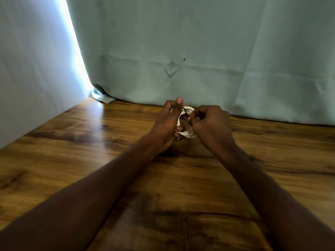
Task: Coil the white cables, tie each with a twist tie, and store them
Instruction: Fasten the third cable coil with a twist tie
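Your left hand [167, 122] gripped the light, springy white cable coil [187, 135] at its side while your right hand [208, 124] pinched the thin, bendable twist tie [185, 111].

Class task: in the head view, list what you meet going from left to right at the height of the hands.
Table → left hand → white cable coil → right hand → table again.
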Tool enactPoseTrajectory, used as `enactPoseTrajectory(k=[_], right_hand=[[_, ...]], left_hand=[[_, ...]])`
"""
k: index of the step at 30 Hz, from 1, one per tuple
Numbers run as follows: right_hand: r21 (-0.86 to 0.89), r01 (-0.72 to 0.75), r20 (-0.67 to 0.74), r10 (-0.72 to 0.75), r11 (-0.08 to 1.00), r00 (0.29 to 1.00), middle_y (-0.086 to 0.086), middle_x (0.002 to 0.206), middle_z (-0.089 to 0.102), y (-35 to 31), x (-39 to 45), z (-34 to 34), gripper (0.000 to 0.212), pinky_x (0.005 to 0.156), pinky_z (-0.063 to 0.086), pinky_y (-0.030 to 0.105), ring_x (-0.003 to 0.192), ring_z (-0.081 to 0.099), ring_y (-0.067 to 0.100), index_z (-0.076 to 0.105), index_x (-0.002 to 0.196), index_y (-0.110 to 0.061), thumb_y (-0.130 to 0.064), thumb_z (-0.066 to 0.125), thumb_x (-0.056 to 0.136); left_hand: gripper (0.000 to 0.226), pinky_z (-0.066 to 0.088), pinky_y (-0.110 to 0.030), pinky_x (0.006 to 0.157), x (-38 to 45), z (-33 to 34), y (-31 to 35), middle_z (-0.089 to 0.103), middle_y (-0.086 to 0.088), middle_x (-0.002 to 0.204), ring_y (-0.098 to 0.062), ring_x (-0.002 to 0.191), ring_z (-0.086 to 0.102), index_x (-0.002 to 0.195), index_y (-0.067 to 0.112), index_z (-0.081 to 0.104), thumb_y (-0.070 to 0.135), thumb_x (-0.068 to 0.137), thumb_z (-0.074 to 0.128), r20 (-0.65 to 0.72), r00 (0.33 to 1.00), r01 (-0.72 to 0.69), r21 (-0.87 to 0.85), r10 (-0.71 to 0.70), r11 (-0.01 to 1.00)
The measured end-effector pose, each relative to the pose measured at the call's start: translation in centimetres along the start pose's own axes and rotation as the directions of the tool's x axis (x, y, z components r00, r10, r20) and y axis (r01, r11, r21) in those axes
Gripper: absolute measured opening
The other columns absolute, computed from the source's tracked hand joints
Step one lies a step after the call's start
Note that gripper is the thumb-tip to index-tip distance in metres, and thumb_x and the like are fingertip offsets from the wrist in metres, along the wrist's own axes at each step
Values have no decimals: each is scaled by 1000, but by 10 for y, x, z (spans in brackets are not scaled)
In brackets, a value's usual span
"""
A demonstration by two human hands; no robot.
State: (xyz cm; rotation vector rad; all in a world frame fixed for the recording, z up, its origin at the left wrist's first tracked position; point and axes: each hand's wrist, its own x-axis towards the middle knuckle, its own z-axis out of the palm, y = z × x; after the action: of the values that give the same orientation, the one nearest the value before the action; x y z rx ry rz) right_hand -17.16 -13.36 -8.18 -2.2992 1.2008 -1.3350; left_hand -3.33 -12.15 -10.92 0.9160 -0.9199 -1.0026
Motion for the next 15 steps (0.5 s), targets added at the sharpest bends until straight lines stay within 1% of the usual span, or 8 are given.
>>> enactPoseTrajectory(k=[3, 4, 6, 7, 9, 11, 12, 15], right_hand=[[19, 0, 30, -1, 1000, 1000, 0, 78, 76, -2, -4, 3, 9, 69, 53, 31, 74, 70, 15, 82, 89, -16, -17, 73, 87], [44, -5, 49, 3, 999, 999, -1, 78, 76, -3, -5, 4, 10, 69, 52, 28, 74, 69, 13, 83, 90, -17, -17, 74, 87], [112, -40, 69, 33, 993, 997, -5, 78, 76, -4, -7, 6, 11, 63, 47, 15, 74, 69, 8, 83, 89, -19, -17, 73, 87], [153, -80, 65, 70, 985, 995, -5, 77, 76, -5, -7, 7, 11, 64, 48, 14, 74, 69, 7, 83, 88, -19, -17, 72, 87], [257, -189, 59, 179, 948, 982, -5, 72, 75, -5, -5, 7, 10, 65, 52, 22, 70, 70, 6, 82, 86, -18, -17, 72, 87], [367, -291, 93, 277, 883, 956, -6, 65, 72, -6, -3, 5, 10, 59, 49, 23, 59, 65, 5, 80, 82, -16, -14, 72, 87], [407, -333, 113, 315, 851, 942, -5, 62, 70, -7, -2, 3, 10, 57, 45, 24, 55, 61, 7, 80, 80, -15, -13, 71, 85], [479, -464, 195, 426, 745, 884, -3, 54, 61, -9, 2, -2, 9, 50, 38, 25, 49, 52, 9, 79, 78, -9, -10, 72, 83]], left_hand=[[34, 25, -15, 43, 1, -2, 1, 59, -8, 70, -8, 40, 39, 101, 21, 45, 54, 101, 54, -24, 1000, -8, 11, 8, 1000], [34, 25, -15, 41, 1, -3, 1, 58, -8, 67, -8, 40, 39, 98, 21, 46, 53, 101, 55, -23, 1000, -5, 6, 6, 1000], [34, 26, -15, 41, 2, -4, 1, 56, -8, 65, -8, 39, 40, 100, 20, 49, 53, 100, 57, -17, 1000, -4, -17, 4, 1000], [33, 27, -17, 42, 3, -3, 1, 56, -9, 66, -8, 38, 41, 103, 20, 50, 52, 100, 58, 0, 1000, -4, -40, 4, 999], [30, 32, -22, 47, 4, -3, 3, 56, -11, 72, -8, 39, 44, 107, 19, 51, 47, 101, 60, 59, 998, -13, -86, 18, 996], [24, 35, -23, 51, 5, -3, 5, 59, -11, 77, -8, 41, 44, 107, 17, 53, 38, 101, 62, 96, 995, -16, -102, 26, 995], [20, 34, -22, 50, 4, -3, 6, 60, -10, 79, -8, 42, 44, 105, 17, 54, 34, 101, 64, 104, 994, -10, -96, 20, 995], [23, 27, -21, 45, 1, -5, 9, 59, -8, 81, -8, 44, 40, 105, 17, 55, 35, 98, 67, 76, 997, -20, -7, 20, 1000]])
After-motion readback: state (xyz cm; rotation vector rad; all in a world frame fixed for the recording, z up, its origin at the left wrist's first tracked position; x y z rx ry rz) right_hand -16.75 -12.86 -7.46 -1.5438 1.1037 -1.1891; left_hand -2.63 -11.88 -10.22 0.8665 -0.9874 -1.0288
